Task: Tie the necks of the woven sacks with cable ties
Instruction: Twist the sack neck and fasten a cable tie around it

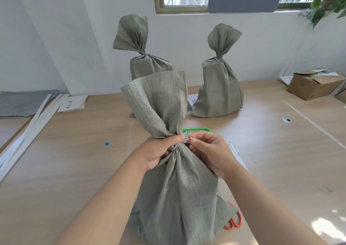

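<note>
A grey-green woven sack [177, 192] stands upright in front of me on the wooden table [74, 162], its neck gathered tight and its top fanned open above. My left hand [159, 151] grips the gathered neck from the left. My right hand [209, 151] pinches a thin white cable tie [190, 139] at the right side of the neck. The tie circles the neck; most of it is hidden by my fingers. Two more sacks, one at the back left [142, 61] and one at the back right [219, 87], stand with tied necks.
A green plastic basket [196, 130] sits just behind the neck. Orange-handled scissors [234, 222] lie at the sack's right foot. White strips [28, 130] and papers lie at the left, a cardboard box [314, 85] at the far right, loose ties [236, 151] beside my right hand.
</note>
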Tool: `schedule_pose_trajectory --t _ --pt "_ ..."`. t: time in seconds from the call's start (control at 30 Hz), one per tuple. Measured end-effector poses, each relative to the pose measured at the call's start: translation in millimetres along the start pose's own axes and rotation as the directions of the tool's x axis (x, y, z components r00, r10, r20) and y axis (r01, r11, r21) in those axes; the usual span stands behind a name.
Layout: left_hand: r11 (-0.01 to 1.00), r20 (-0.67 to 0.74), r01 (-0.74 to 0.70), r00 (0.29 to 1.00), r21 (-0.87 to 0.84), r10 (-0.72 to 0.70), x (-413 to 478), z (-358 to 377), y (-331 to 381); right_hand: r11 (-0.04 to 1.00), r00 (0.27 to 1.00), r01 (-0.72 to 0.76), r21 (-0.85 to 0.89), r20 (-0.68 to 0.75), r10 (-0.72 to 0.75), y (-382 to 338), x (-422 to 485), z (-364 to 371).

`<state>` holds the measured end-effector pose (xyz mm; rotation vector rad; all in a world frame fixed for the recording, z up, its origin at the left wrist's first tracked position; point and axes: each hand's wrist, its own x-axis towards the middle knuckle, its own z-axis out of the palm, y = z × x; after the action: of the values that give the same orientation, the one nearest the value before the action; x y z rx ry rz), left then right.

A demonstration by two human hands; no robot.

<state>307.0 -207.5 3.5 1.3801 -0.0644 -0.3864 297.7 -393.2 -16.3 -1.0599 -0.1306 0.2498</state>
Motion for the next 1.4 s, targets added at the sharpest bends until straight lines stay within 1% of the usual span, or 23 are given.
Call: schedule_pose_trajectory --t 0.17,0.3,0.43,0.57,0.67,0.97,1.27,1.4 --pt "1.0 0.007 0.001 1.0 0.002 -0.001 -1.2 -0.4 -1.4 0.993 0.996 0.067 -0.099 0.063 -0.061 2.4 0.1 2.2" --pt "1.0 0.012 0.001 1.0 0.026 -0.001 -1.8 2.1 -0.6 0.976 0.993 0.112 -0.188 0.067 -0.101 2.6 -0.6 3.7" --pt "0.997 0.056 -0.021 0.998 0.077 0.017 -2.5 3.9 -1.2 0.955 0.986 0.165 -0.247 0.067 -0.153 2.3 -1.7 4.2" --pt "0.992 0.097 -0.053 0.994 0.114 0.042 -4.7 5.1 0.0 0.949 0.981 0.194 -0.25 0.073 -0.181 3.3 -2.9 3.0" --pt "0.989 0.097 -0.079 0.993 0.123 0.067 -3.8 6.5 -0.3 0.941 0.978 0.21 -0.265 0.076 -0.197 2.9 -5.0 4.0" --pt "0.991 0.091 -0.079 0.993 0.11 0.069 -1.7 7.8 -2.6 0.908 0.971 0.239 -0.343 0.095 -0.22 2.6 -7.5 6.1" --pt "0.996 0.1 -0.056 0.994 0.076 0.048 -5.5 10.2 1.1 0.901 0.968 0.249 -0.354 0.108 -0.225 2.6 -8.7 6.9" --pt "0.992 0.113 -0.082 0.991 0.091 0.071 -5.8 10.5 1.2 0.9 0.968 0.251 -0.356 0.114 -0.225 1.8 -9.1 7.5"
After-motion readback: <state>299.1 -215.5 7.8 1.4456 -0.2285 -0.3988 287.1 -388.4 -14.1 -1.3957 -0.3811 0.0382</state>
